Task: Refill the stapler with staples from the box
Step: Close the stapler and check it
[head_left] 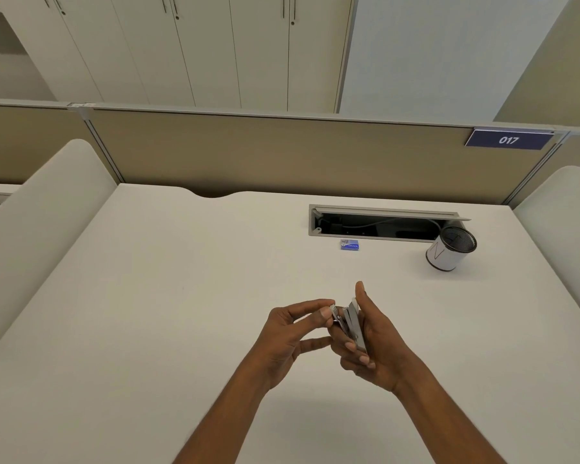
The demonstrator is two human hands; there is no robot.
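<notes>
The grey stapler (353,324), held above the desk (181,296) with its long axis pointing away from the person, lies in the right hand (380,351), whose fingers curl round it, while the left hand (290,333) pinches its far end between thumb and forefinger, and well beyond the fingertips are the blue box (350,244) with unreadable print, a cup (444,254) marked "N" and a sign (509,140) reading "017".

The left hand (283,334) and right hand (379,341) are bare. Both forearms (235,408) are bare too, as far as they show.

Grey stapler (353,326), blue staple box (349,244), white desk (148,296) — black mesh cup (451,248) wrapped in white.
</notes>
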